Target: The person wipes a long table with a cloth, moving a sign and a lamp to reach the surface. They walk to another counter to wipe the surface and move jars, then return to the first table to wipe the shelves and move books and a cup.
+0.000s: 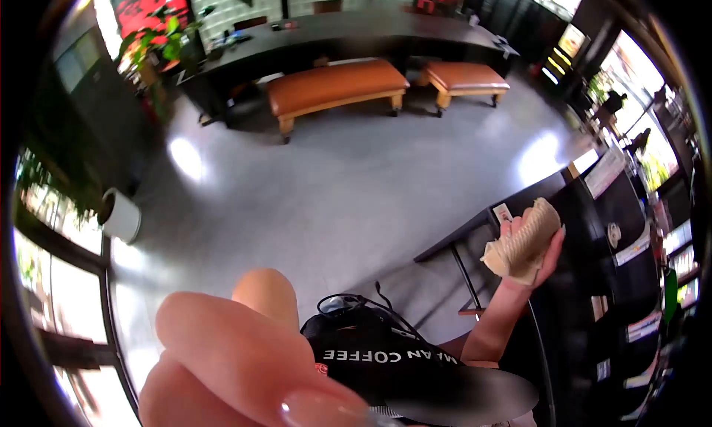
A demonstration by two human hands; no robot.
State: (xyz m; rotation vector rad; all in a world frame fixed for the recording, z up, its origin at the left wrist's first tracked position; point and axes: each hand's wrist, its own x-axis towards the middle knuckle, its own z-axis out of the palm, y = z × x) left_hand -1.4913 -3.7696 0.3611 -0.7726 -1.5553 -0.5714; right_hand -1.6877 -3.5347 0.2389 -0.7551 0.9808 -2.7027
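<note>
My left hand (230, 360) looms large and close to the camera at the lower left. Its fingers are curled and pressed together, and whatever may be between them is hidden. Out to the right, my right hand (549, 260) is closed around a folded beige cloth (523, 241) with a ribbed texture. That hand is raised beside a dark shelf unit (578, 308). Below and between my hands shows a black apron (371, 338) with white "COFFEE" lettering and a dark cord (356, 301) at its upper edge.
Two benches with orange-brown seats, one longer (337, 86) and one shorter (467, 76), stand ahead before a long dark table (356, 28). A white planter (120, 217) is at the left by the windows. Papers (607, 171) lie on the right-hand shelves. The floor (319, 189) is smooth grey.
</note>
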